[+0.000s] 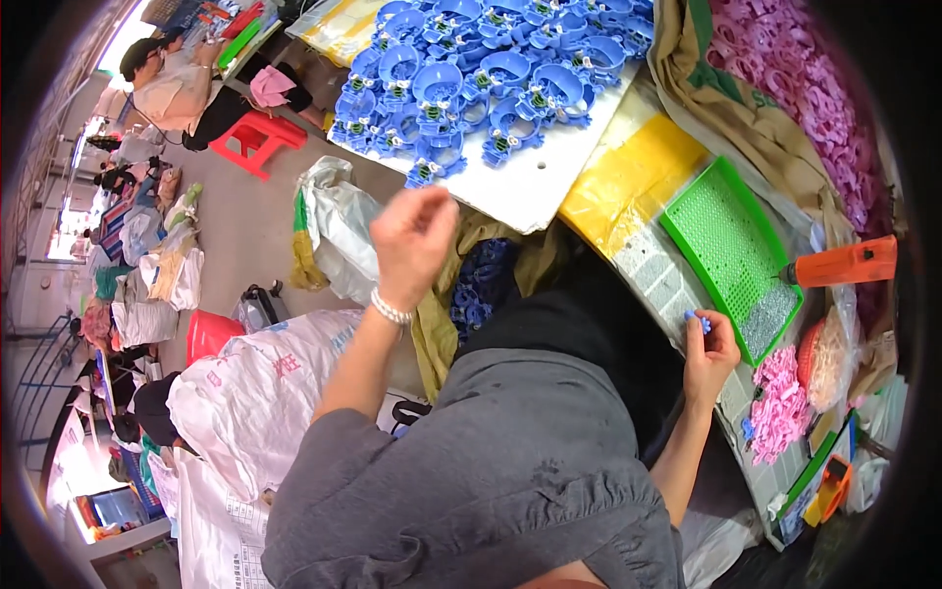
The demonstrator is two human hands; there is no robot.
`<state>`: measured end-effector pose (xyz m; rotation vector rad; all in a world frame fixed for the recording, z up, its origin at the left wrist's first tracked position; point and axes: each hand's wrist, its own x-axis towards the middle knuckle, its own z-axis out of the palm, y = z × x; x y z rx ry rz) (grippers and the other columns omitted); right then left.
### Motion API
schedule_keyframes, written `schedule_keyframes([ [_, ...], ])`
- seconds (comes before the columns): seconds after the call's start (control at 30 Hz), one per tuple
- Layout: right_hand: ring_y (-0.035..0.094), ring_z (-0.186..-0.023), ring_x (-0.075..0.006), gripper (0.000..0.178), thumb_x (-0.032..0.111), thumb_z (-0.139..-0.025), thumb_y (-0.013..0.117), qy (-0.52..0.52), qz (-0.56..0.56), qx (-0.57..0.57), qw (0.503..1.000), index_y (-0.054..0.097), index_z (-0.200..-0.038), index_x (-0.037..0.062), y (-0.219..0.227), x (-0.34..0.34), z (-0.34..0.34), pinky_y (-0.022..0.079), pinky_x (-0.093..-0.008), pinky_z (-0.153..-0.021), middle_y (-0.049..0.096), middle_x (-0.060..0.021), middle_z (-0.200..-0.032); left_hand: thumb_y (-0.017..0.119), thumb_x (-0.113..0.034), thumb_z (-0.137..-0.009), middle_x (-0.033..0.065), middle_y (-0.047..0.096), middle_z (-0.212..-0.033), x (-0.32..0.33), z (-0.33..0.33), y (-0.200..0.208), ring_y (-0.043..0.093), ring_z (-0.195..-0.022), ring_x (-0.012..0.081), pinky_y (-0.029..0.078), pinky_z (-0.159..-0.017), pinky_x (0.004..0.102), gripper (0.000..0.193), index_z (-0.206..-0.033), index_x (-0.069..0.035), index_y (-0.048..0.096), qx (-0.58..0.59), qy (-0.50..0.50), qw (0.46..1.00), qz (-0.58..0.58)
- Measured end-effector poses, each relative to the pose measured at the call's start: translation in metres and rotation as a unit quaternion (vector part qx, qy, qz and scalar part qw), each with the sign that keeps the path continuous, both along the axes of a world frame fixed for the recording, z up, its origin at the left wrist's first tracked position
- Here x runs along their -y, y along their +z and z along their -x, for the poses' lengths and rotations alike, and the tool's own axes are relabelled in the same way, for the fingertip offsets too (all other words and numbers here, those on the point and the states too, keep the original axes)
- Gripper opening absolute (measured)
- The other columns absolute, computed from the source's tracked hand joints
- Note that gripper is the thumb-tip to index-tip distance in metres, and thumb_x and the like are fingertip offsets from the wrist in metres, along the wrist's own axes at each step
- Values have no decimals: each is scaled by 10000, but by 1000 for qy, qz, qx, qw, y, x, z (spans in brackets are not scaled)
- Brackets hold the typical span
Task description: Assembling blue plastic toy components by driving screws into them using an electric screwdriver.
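Note:
My left hand, with a white beaded bracelet at the wrist, hovers by the near left edge of a white board. Its fingers are curled together; whatever they may hold is hidden. Just beyond them lies a blue plastic part, one of a crowd of blue ring-shaped parts with small dark and yellow details. To the right, my right hand pinches a small blue plastic piece between thumb and fingers, close to a green perforated tray with small grey metal bits in its near end.
An orange tool with a dark tip points at the tray. Pink parts lie in a pile and in a large sack. Blue parts fill a sack below the board. A person sits far left near a red stool.

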<state>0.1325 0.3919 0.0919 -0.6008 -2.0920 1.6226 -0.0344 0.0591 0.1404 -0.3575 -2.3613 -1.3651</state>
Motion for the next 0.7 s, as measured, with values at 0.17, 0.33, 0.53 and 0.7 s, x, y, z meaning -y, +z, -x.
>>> schedule_keyframes([
  [0.17,414,-589,-12,67,31,-843,640,3,-4,-3,1000,610,-896,3,0,1,1,317,-165,-518,496,56,-704,749,-242,-686,103,640,-836,5,71,31,616,-620,192,491,-596,316,354,-940,-22,639,-82,105,984,119],
  [0.33,417,-587,-11,64,31,-840,643,-7,-27,-11,1000,619,-893,4,-2,0,0,317,-164,-518,497,58,-697,766,-443,-585,115,650,-739,-12,99,39,640,-688,278,498,-641,371,585,-940,1,630,-7,159,963,217],
  [0.53,532,-649,-101,114,-12,-792,650,-16,-193,-39,980,645,-905,-7,12,4,-1,422,-217,-560,592,-59,-786,745,-391,-601,141,654,-759,-16,109,30,642,-710,318,497,-653,395,529,-940,-1,633,-40,179,958,220],
  [0.7,585,-696,-241,202,-57,-754,632,3,-400,-56,915,645,-947,1,20,-2,4,481,-315,-628,598,-121,-838,763,-341,-615,119,638,-702,-18,103,32,625,-647,248,485,-613,346,468,-923,-8,650,-56,171,966,183],
])
